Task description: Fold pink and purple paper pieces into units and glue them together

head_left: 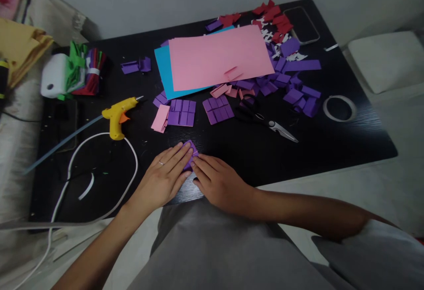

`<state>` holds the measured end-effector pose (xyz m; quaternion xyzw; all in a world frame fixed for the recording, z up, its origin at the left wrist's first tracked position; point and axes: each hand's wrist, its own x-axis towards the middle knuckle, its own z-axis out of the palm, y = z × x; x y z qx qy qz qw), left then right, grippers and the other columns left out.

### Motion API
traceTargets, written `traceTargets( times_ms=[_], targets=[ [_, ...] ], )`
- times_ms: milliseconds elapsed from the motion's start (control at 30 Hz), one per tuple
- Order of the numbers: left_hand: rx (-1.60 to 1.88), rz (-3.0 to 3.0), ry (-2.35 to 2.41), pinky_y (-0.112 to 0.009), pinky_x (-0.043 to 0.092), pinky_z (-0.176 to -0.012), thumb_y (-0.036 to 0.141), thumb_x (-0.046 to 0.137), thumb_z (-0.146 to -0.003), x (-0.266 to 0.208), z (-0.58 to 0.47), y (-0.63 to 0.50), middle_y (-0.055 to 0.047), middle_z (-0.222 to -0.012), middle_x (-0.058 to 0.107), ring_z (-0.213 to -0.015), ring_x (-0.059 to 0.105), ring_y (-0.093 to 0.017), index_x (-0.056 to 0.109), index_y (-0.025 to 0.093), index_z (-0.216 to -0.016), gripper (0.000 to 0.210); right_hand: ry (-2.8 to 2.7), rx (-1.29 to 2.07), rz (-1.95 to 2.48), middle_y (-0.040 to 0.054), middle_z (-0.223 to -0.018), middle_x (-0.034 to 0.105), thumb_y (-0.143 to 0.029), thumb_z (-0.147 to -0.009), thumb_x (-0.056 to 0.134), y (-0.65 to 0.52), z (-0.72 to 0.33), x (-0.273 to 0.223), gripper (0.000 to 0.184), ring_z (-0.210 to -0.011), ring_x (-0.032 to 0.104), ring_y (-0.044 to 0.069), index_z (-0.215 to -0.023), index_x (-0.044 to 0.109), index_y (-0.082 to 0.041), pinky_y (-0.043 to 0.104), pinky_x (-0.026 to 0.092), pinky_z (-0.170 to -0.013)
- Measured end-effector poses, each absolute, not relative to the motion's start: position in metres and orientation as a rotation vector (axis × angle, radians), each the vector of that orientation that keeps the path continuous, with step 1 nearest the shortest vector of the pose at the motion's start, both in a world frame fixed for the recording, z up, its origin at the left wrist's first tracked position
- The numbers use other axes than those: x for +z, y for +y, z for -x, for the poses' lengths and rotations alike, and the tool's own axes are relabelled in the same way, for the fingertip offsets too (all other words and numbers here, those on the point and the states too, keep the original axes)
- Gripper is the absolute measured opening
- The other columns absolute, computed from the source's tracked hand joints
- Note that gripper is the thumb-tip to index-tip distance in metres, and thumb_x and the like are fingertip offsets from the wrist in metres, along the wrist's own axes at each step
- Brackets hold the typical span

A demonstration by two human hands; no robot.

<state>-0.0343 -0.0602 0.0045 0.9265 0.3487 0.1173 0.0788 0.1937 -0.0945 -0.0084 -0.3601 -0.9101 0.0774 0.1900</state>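
Note:
A purple folded paper piece (191, 145) lies on the black table near its front edge, mostly hidden under my fingers. Flat across its left side rests my left hand (164, 173), fingers stretched out and pressing down, with a ring on one finger. My right hand (220, 184) closes its fingertips on the piece's right edge, the thumb tucked in low. Just beyond are two purple grid-like paper blocks, one on the left (182, 113) and one on the right (218, 110). A pink folded strip (160, 118) touches the left block.
Yellow glue gun (117, 115) with white cord lies left; scissors (273, 125) and a tape roll (339, 108) right. Pink sheets (220, 58) cover a blue sheet (163, 71) at the back. Purple folded pieces (301, 93) and red scraps (276, 18) pile behind.

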Motion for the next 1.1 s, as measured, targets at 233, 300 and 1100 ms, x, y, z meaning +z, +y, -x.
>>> traceTargets(
  times_ms=[233, 300, 1100],
  targets=[
    [0.37, -2.745, 1.035, -0.055, 0.051, -0.118, 0.028, 0.057, -0.107, 0.003, 0.035, -0.059, -0.014, -0.16, 0.056, -0.149, 0.053, -0.032, 0.035, 0.017, -0.166, 0.064, -2.563, 0.277, 1.018, 0.0231, -0.139, 0.07, -0.023, -0.111, 0.046, -0.095, -0.195, -0.005, 0.04, -0.136, 0.061, 0.03, -0.137, 0.065, 0.001, 0.046, 0.052, -0.118],
    [0.368, -2.74, 1.037, -0.055, 0.051, -0.118, 0.028, 0.056, -0.107, 0.003, 0.035, -0.059, -0.014, -0.16, 0.056, -0.149, 0.053, -0.032, 0.035, 0.017, -0.167, 0.064, -2.56, 0.307, 1.022, 0.0248, -0.14, 0.069, -0.022, -0.111, 0.048, -0.095, -0.195, -0.004, 0.041, -0.137, 0.06, 0.031, -0.139, 0.064, 0.003, 0.047, 0.052, -0.117],
    [0.766, -2.376, 1.335, -0.047, 0.059, -0.111, 0.008, 0.055, -0.102, 0.016, 0.07, -0.078, -0.01, -0.138, 0.072, -0.13, 0.069, -0.025, 0.064, 0.022, -0.138, 0.04, -2.617, 0.243, 1.021, 0.0133, -0.112, 0.077, -0.021, -0.108, 0.055, -0.07, -0.197, 0.02, 0.024, -0.116, 0.061, 0.03, -0.111, 0.075, -0.01, 0.047, 0.048, -0.103]
  ],
)
